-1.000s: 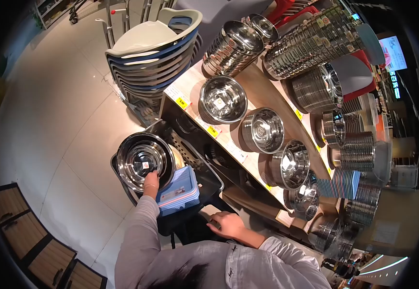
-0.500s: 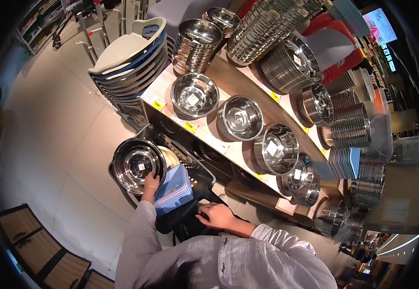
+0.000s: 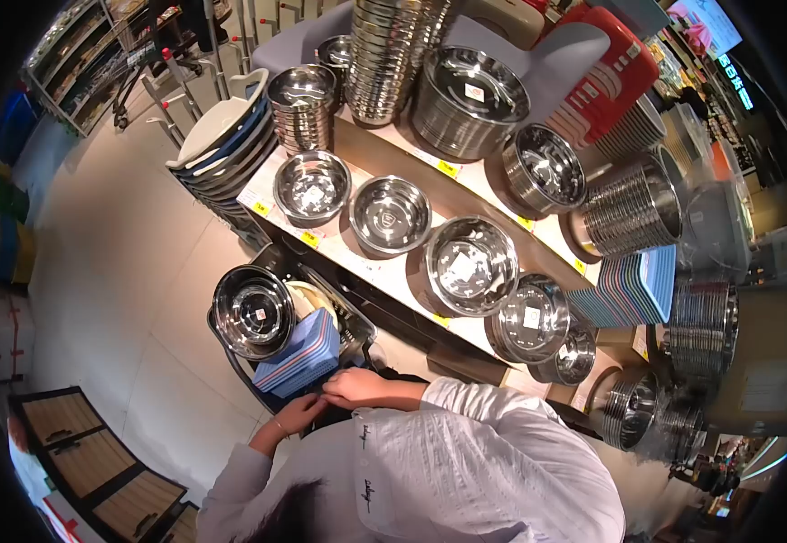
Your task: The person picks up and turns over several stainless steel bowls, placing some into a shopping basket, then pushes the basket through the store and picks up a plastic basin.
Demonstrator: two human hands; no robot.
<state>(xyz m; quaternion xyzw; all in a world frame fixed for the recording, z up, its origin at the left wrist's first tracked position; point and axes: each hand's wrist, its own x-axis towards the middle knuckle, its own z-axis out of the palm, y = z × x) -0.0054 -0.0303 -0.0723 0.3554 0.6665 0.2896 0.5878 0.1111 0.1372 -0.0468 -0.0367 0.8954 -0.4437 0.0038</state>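
My left hand [image 3: 298, 414] and my right hand [image 3: 353, 387] are side by side at the near end of a black shopping basket [image 3: 227, 347], close to my body. Both have curled fingers, closed on the basket's dark handle, which they mostly hide. In the basket, a shiny steel basin [image 3: 253, 312] with a small label sits at the far left. Beside it, a stack of blue and pink plastic trays or baskets [image 3: 298, 353] lies tilted near my hands. A cream-coloured round item [image 3: 314, 299] is partly hidden behind them.
To the right, a stepped shelf [image 3: 371, 269] carries steel basins [image 3: 390, 215], stacked bowls [image 3: 470, 100] and a pile of coloured trays [image 3: 633, 285]. Stacked plastic stools [image 3: 222, 136] stand at the shelf's far end. Wooden-fronted boxes [image 3: 95, 462] stand on the floor at left.
My left hand has let go of the steel basin and drawn back beside my right hand. The basin stays in the basket. The view has shifted, so the shelf appears farther left.
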